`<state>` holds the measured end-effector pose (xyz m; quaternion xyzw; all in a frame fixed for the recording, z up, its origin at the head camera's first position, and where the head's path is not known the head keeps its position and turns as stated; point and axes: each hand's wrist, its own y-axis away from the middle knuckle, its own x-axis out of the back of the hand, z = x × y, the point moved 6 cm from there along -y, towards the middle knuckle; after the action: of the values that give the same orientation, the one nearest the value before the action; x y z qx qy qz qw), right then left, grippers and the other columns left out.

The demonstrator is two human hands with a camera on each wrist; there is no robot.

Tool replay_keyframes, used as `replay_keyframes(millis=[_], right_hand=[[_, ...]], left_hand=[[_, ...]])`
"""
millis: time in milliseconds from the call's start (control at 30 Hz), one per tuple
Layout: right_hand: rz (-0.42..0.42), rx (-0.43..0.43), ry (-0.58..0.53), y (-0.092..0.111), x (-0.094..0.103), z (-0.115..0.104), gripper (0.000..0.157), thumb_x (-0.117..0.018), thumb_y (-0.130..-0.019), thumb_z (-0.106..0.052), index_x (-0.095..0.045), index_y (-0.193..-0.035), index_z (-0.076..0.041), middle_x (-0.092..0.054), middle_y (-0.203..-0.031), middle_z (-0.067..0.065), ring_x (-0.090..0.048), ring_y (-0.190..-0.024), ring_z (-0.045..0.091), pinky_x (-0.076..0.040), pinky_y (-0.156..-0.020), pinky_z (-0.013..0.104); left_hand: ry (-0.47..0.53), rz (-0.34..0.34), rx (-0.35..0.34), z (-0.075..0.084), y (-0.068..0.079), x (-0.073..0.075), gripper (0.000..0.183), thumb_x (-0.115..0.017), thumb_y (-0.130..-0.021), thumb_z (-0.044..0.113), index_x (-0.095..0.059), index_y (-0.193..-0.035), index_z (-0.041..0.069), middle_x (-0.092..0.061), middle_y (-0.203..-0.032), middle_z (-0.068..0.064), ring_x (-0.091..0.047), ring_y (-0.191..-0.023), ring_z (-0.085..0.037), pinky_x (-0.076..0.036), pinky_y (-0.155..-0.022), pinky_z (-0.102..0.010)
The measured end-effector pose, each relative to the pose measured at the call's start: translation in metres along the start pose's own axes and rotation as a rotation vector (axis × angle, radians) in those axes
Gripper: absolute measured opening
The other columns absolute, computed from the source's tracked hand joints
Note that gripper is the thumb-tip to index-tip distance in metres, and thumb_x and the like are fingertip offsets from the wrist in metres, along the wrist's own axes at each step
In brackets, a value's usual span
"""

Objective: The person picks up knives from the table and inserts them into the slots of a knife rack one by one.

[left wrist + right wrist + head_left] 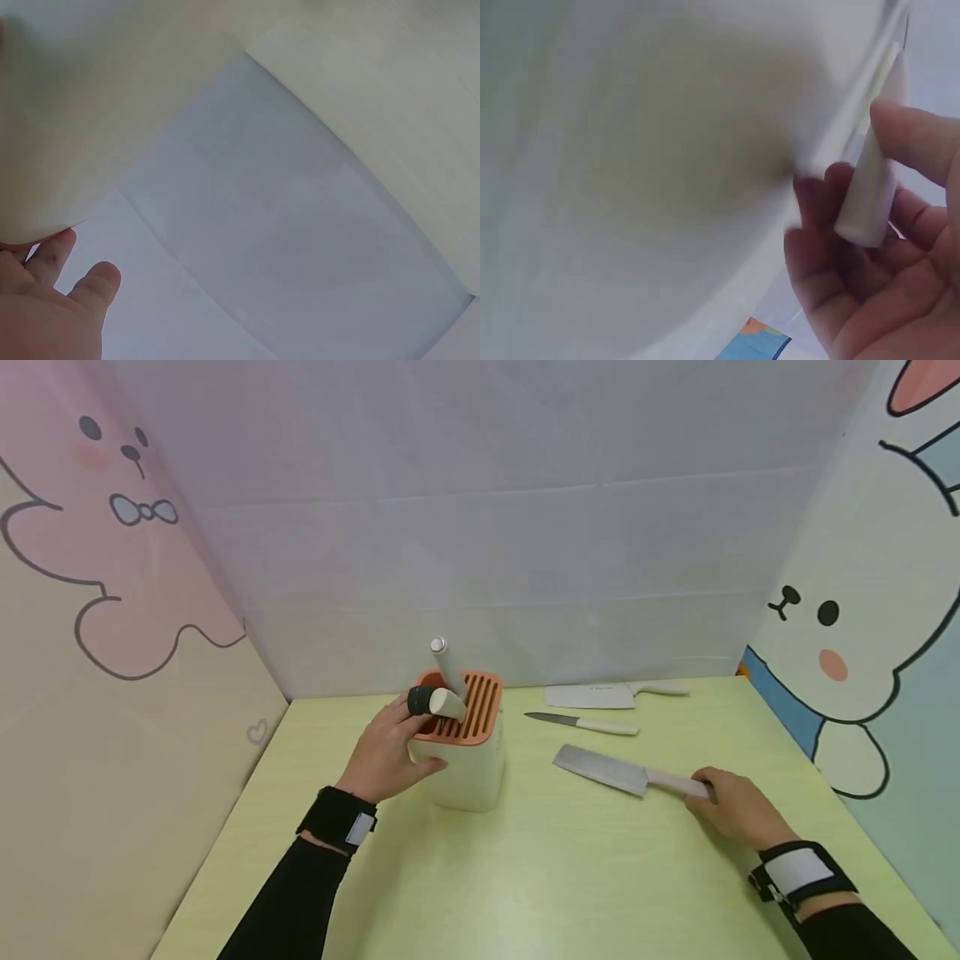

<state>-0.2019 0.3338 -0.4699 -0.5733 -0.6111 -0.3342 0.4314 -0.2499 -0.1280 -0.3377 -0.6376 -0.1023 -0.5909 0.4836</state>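
Note:
My left hand rests against the left side of a white knife block with a slotted orange top. In the left wrist view, a fingertip touches the block's rim and the thumb stands apart from it; other fingers are partly hidden. A white-handled tool and a black-and-white handle stick up from the block; their lower parts are hidden. At the right, my right hand grips the white handle of a cleaver, its blade pointing left, low over the table. In the right wrist view, thumb and fingers hold that handle.
Beyond the held cleaver, a small paring knife lies on the pale green table. Another cleaver lies near the back wall. Cartoon-printed panels stand along both sides.

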Motion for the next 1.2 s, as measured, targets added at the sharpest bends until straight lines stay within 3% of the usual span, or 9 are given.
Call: replay_keyframes(millis=[167, 300, 433, 633, 833, 967, 1200], right_hand=[[-0.018, -0.027, -0.141, 0.0, 0.006, 0.004, 0.049, -0.065, -0.085, -0.032, -0.053, -0.119, 0.001, -0.062, -0.103, 0.022, -0.06, -0.085, 0.027, -0.052, -0.064, 0.04], [-0.097, -0.133, -0.386, 0.0, 0.001, 0.012, 0.067, -0.064, -0.083, -0.041, -0.043, -0.13, 0.002, -0.057, -0.115, 0.026, -0.058, -0.091, 0.027, -0.053, -0.068, 0.035], [-0.135, -0.226, -0.62, 0.001, -0.001, 0.012, 0.07, -0.063, -0.086, -0.037, -0.036, -0.137, 0.002, -0.045, -0.126, 0.027, -0.051, -0.1, 0.028, -0.051, -0.075, 0.031], [-0.071, -0.28, -0.97, 0.004, 0.0, 0.004, 0.072, -0.061, -0.087, -0.033, -0.029, -0.142, 0.002, -0.029, -0.132, 0.017, -0.046, -0.102, 0.013, -0.05, -0.083, 0.019], [0.069, -0.237, -1.367, 0.004, 0.003, -0.015, 0.058, -0.062, -0.086, -0.016, -0.04, -0.137, 0.001, -0.046, -0.117, -0.001, -0.056, -0.095, 0.003, -0.05, -0.082, 0.018], [0.142, -0.155, -1.409, 0.003, 0.005, -0.026, 0.046, -0.061, -0.087, -0.009, -0.051, -0.131, -0.002, -0.052, -0.114, -0.003, -0.058, -0.098, 0.003, -0.05, -0.083, 0.019], [0.285, -0.12, -1.213, 0.001, 0.011, -0.037, 0.044, -0.065, -0.084, -0.011, -0.055, -0.126, 0.0, -0.058, -0.11, -0.005, -0.056, -0.099, 0.001, -0.049, -0.08, 0.013]], left_hand=[[-0.002, 0.005, 0.004, 0.0, 0.0, 0.001, 0.078, -0.081, -0.062, 0.041, -0.053, -0.131, 0.019, -0.046, -0.137, -0.002, -0.04, -0.125, -0.023, -0.039, -0.102, -0.047], [-0.002, -0.002, 0.012, -0.001, 0.001, 0.0, 0.078, -0.081, -0.062, 0.042, -0.053, -0.131, 0.019, -0.047, -0.136, -0.002, -0.041, -0.125, -0.024, -0.039, -0.101, -0.047], [0.002, 0.0, 0.01, -0.002, 0.002, 0.0, 0.077, -0.081, -0.062, 0.042, -0.054, -0.13, 0.018, -0.047, -0.136, -0.002, -0.041, -0.125, -0.024, -0.038, -0.102, -0.047], [0.004, -0.001, 0.004, -0.002, 0.003, 0.001, 0.075, -0.081, -0.063, 0.042, -0.056, -0.128, 0.016, -0.047, -0.137, -0.002, -0.039, -0.127, -0.025, -0.037, -0.103, -0.047], [0.004, -0.011, 0.021, -0.001, 0.002, 0.0, 0.076, -0.081, -0.063, 0.042, -0.055, -0.129, 0.016, -0.047, -0.137, -0.003, -0.038, -0.128, -0.024, -0.038, -0.103, -0.047], [0.005, -0.006, 0.016, 0.0, 0.002, 0.0, 0.077, -0.081, -0.062, 0.042, -0.054, -0.13, 0.016, -0.047, -0.137, -0.004, -0.038, -0.128, -0.024, -0.038, -0.103, -0.047], [0.001, -0.014, 0.024, 0.0, 0.001, 0.0, 0.075, -0.08, -0.063, 0.042, -0.056, -0.128, 0.016, -0.049, -0.137, -0.003, -0.032, -0.133, -0.024, -0.034, -0.106, -0.048]])
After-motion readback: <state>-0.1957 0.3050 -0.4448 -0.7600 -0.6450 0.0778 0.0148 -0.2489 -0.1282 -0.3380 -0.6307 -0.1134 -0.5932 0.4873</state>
